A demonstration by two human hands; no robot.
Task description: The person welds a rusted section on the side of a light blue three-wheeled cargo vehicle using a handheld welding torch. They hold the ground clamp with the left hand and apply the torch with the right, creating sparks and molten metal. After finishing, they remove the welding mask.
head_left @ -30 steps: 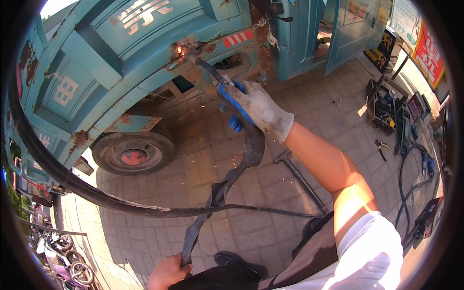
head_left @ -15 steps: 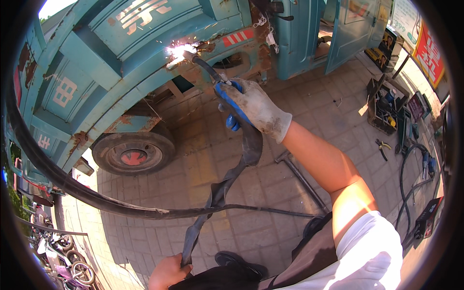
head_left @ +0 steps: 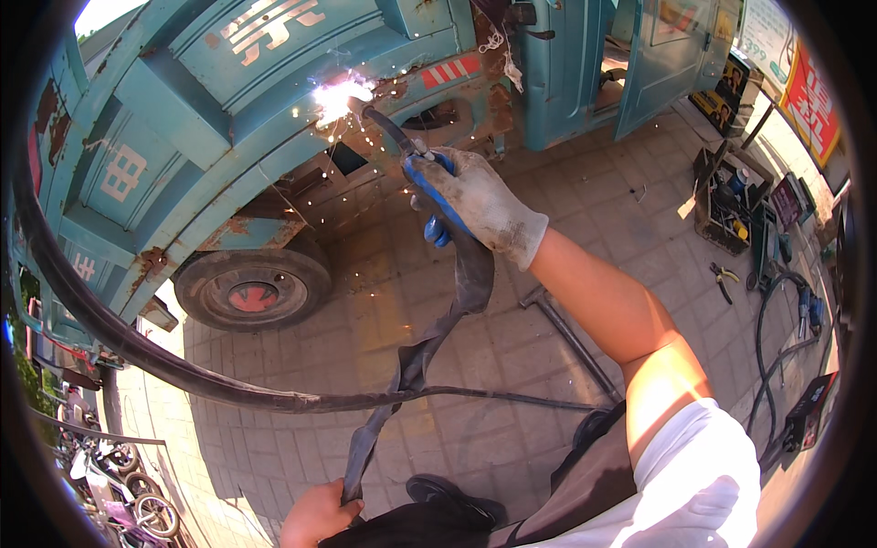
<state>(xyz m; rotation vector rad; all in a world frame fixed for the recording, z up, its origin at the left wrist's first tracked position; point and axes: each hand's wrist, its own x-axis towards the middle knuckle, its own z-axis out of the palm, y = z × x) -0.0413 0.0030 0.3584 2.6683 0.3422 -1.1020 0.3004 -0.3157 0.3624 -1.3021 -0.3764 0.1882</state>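
Observation:
My right hand point(head_left: 486, 203), in a dirty white and blue work glove, is closed around the handle of a welding torch point(head_left: 391, 131). The torch tip points up and left at a rusty seam on a blue-green truck body point(head_left: 265, 128), where a bright white arc point(head_left: 340, 97) glares and hides the metal under it. From the torch a cable in a loose dark sleeve point(head_left: 416, 363) hangs down in twists. Its lower part is gripped by my bare left hand point(head_left: 320, 514), at the bottom of the view.
A thick black hose point(head_left: 210, 384) curves across the left and middle. Below the truck bed is a wheel point(head_left: 251, 292). On the paving lie a T-shaped metal bar point(head_left: 575, 342), pliers point(head_left: 723, 281) and a toolbox point(head_left: 726, 201). An open truck door point(head_left: 662, 68) stands at upper right.
The arc glows larger, and more sparks now fall below it toward the wheel and ground. My right hand with the torch has shifted very slightly left. My left hand stays put.

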